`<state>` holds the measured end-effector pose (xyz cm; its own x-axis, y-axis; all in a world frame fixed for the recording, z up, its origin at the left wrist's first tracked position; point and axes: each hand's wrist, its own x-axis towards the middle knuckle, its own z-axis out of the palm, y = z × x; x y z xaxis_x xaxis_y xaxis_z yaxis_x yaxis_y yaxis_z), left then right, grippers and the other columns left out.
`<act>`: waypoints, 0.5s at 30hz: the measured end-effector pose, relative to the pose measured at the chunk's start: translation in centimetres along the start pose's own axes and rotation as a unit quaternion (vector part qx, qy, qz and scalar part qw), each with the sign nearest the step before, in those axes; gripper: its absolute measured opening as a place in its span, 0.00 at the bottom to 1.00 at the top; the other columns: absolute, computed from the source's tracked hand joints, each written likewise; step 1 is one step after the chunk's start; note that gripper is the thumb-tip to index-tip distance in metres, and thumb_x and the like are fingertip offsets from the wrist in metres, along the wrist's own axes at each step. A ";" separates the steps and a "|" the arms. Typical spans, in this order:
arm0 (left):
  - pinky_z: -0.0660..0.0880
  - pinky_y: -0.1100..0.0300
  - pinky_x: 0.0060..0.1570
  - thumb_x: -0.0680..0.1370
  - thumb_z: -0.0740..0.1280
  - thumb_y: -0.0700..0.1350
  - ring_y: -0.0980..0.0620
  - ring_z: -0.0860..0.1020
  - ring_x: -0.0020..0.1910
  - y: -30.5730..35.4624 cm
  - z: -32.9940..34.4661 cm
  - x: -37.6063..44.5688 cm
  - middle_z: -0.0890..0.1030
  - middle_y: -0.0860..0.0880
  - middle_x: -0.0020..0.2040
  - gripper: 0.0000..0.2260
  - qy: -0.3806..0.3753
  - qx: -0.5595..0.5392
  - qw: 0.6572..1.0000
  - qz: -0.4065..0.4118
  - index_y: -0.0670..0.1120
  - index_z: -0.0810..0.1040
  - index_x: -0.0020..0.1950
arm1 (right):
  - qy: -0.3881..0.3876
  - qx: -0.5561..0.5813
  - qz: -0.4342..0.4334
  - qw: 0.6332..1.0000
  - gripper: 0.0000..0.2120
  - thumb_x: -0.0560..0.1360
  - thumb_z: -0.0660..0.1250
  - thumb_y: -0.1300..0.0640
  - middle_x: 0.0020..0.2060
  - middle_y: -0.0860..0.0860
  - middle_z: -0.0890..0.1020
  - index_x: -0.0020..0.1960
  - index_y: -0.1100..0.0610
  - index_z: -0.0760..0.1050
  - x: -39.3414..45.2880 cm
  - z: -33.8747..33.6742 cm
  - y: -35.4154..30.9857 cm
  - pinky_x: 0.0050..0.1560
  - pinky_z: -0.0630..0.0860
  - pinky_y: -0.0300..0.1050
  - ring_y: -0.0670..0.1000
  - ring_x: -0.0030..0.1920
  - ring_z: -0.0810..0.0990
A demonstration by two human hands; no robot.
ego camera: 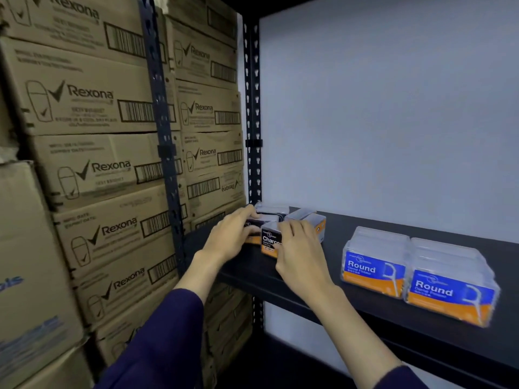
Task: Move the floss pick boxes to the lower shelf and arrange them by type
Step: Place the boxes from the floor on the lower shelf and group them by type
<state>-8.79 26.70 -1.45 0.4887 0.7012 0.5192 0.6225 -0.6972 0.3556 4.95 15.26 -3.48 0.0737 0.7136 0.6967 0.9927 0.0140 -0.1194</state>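
Several clear floss pick boxes with black "Charcoal" labels (270,240) stand clustered at the left end of a black shelf (365,299). My left hand (231,237) grips the leftmost of them, fingers curled over its top. My right hand (300,248) holds the front Charcoal box from its right side, partly hiding the label. Two clear boxes with blue and orange "Round" labels stand side by side toward the right: one (375,265) and another (449,290).
Black slotted uprights (252,108) frame the shelf on its left. Stacked Rexona cardboard cartons (92,164) fill the neighbouring rack on the left. A white wall (393,108) lies behind the shelf. Bare shelf surface shows between the two box groups.
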 end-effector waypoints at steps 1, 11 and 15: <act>0.74 0.47 0.57 0.78 0.66 0.47 0.51 0.76 0.59 -0.5 -0.2 0.1 0.78 0.58 0.59 0.07 -0.001 -0.010 1.000 0.003 0.56 0.70 0.52 | 0.002 -0.002 0.000 1.000 0.19 0.66 0.74 0.61 0.52 0.55 0.79 0.56 0.59 0.75 0.0 0.0 0.1 0.56 0.73 0.49 0.57 0.53 0.75; 0.73 0.49 0.64 0.76 0.69 0.34 0.53 0.74 0.65 -4.1 -3.5 0.4 0.77 0.50 0.62 0.20 -0.075 -0.198 0.977 -0.005 0.60 0.71 0.39 | -0.025 0.094 -0.003 0.995 0.18 0.76 0.63 0.62 0.63 0.53 0.72 0.65 0.58 0.68 -0.2 -0.7 0.5 0.67 0.65 0.45 0.53 0.63 0.65; 0.72 0.54 0.65 0.76 0.68 0.35 0.56 0.73 0.66 -3.5 -3.1 0.3 0.77 0.53 0.62 0.15 -0.102 -0.235 0.967 0.001 0.55 0.70 0.40 | -0.033 0.119 -0.006 0.992 0.17 0.78 0.61 0.60 0.65 0.51 0.70 0.67 0.57 0.66 -0.2 -1.0 0.4 0.67 0.63 0.43 0.51 0.66 0.63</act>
<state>-12.70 28.84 -0.10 0.6297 0.6812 0.3734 0.2981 -0.6558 0.6935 5.42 14.43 -2.97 0.0479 0.7563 0.6524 0.9423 0.1824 -0.2806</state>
